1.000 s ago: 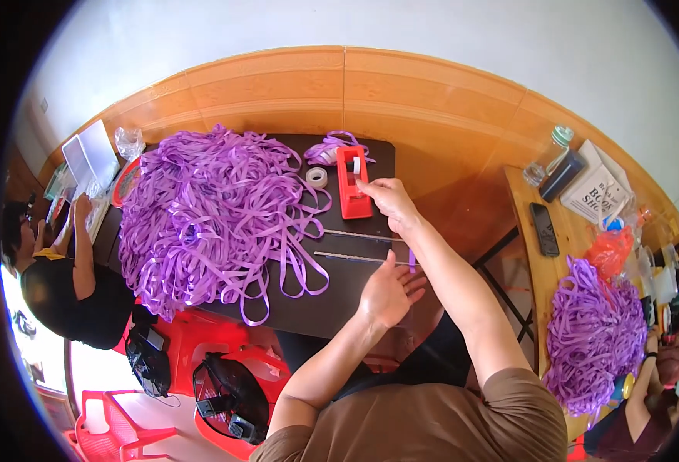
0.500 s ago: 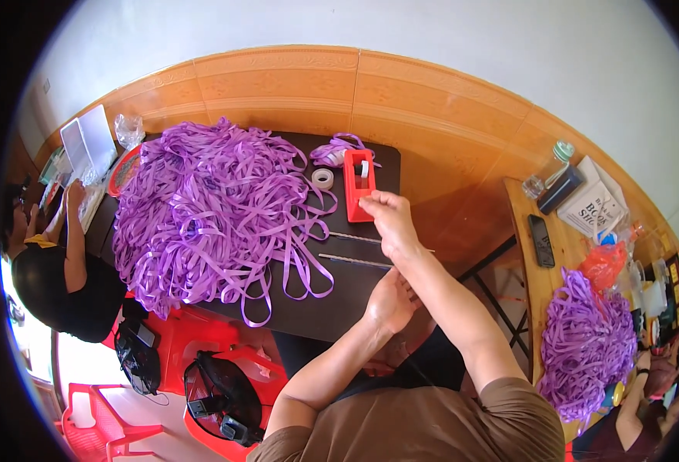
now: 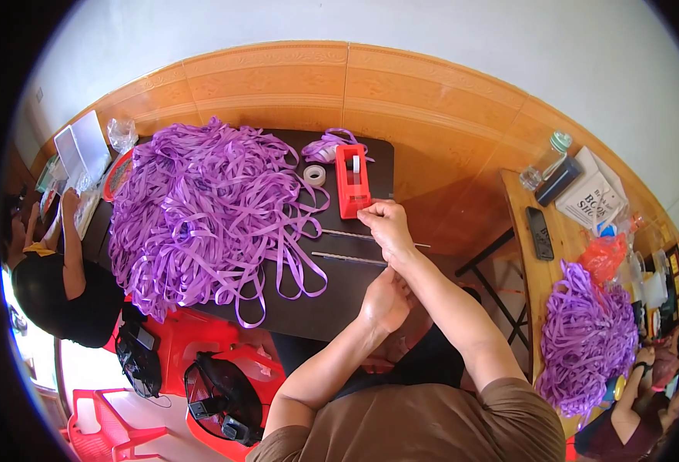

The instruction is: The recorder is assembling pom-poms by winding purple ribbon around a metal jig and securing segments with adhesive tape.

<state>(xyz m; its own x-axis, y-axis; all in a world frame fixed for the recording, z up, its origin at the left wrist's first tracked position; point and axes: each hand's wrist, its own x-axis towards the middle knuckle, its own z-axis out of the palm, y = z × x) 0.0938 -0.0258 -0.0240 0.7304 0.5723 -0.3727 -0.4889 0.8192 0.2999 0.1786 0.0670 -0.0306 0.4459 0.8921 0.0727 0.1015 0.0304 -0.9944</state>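
One right hand [image 3: 386, 229], fingers pinched at red tape dispenser [image 3: 349, 194], left hand [image 3: 386, 303], opening unclear

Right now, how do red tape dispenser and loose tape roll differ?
Shape: the tape dispenser is long and boxy, the loose tape roll a ring.
Color: dispenser red, roll whitish.
Contact: right hand at the dispenser's near end, none on the roll.
Both: on the dark table.

Worn on the person's head as the left of two side-by-side fisheyes, the camera looks steeply down and forward, over the brown shirt [image 3: 416, 423] and past the left hand [image 3: 388, 302] and right hand [image 3: 390, 229] to the nearby tabletop [image 3: 332, 308]. The wall [image 3: 432, 88] stands beyond, along the top; edges curve toward a dark round rim.
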